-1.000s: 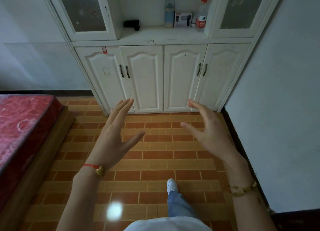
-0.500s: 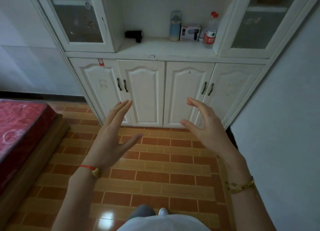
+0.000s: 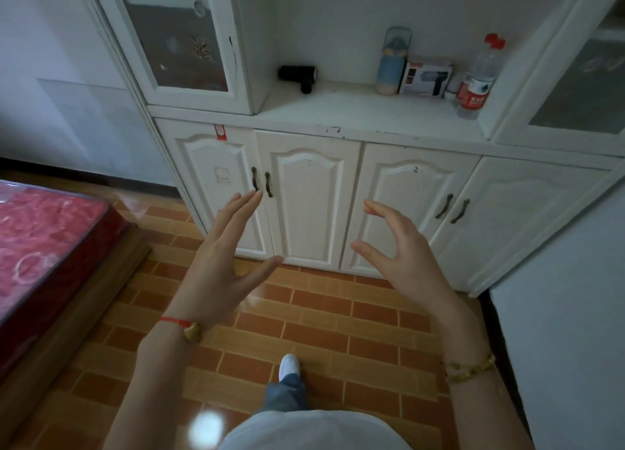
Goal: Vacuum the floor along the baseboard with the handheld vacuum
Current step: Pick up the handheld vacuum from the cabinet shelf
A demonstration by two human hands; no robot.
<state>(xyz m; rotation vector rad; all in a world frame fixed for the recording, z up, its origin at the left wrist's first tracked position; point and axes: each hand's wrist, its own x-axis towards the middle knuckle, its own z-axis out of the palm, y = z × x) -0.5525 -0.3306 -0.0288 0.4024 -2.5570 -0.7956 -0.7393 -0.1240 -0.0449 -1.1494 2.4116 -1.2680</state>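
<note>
Hands before pickup, left to right. Red patterned bed on a wooden frame. Dark baseboard under a pale wall. My left hand, fingers straight and spread, holding nothing. Black handheld vacuum, as I take it to be: a stubby barrel with a short grip, lying on the white painted shelf, well apart from both hands. My right hand, fingers loosely curved, also empty. Printed box and clear bottle farther right. Floor: glossy brick-pattern tile, probably smooth under a nozzle. I judge it best to take the vacuum by its grip, then run the nozzle low along the baseboard.
</note>
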